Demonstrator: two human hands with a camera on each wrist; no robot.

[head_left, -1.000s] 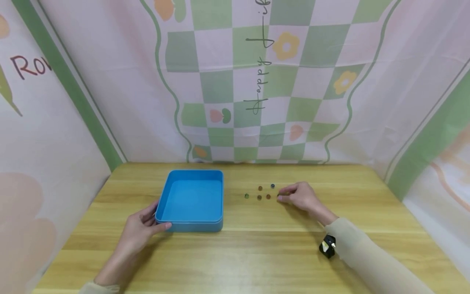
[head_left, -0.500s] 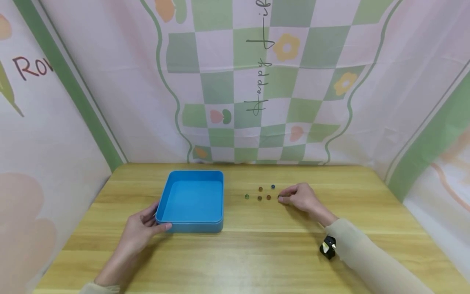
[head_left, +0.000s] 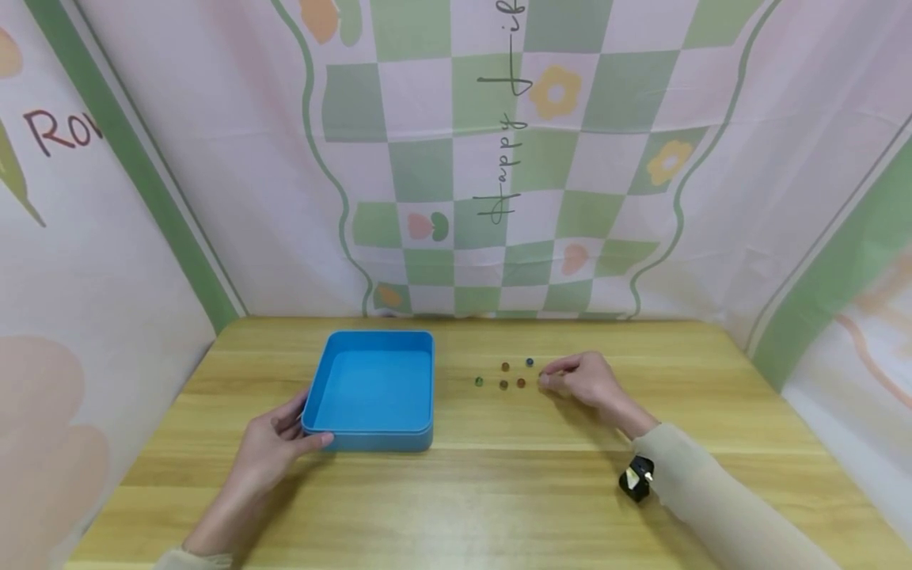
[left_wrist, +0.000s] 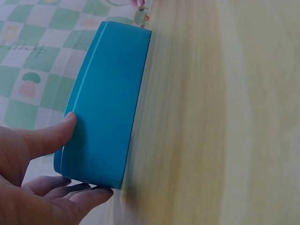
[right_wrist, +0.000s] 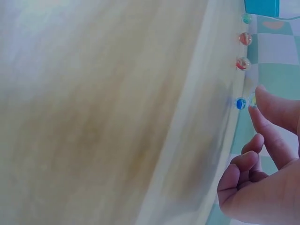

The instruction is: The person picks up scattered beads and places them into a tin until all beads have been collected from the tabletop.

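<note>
A square blue plastic box (head_left: 375, 388) without a lid stands on the left of the table. My left hand (head_left: 267, 447) grips its near left corner, thumb on the front wall and fingers against the left side, as the left wrist view also shows. Right of the box lie several glass marbles: a green one (head_left: 479, 381), an orange one (head_left: 505, 366), a reddish one (head_left: 521, 383) and a blue one (head_left: 530, 362) among them. My right hand (head_left: 586, 381) pinches a clear marble (right_wrist: 252, 99) with a yellowish tint between thumb and index finger; the fingertips partly hide it.
The wooden table (head_left: 456, 507) ends at the back against a printed curtain (head_left: 477, 158) with green checks. More curtain hangs along both sides. A small black device (head_left: 636, 478) sits at my right wrist below the sleeve.
My right hand has risen very slightly with the marble between its fingertips. The left hand, the box and the other marbles have stayed where they were.
</note>
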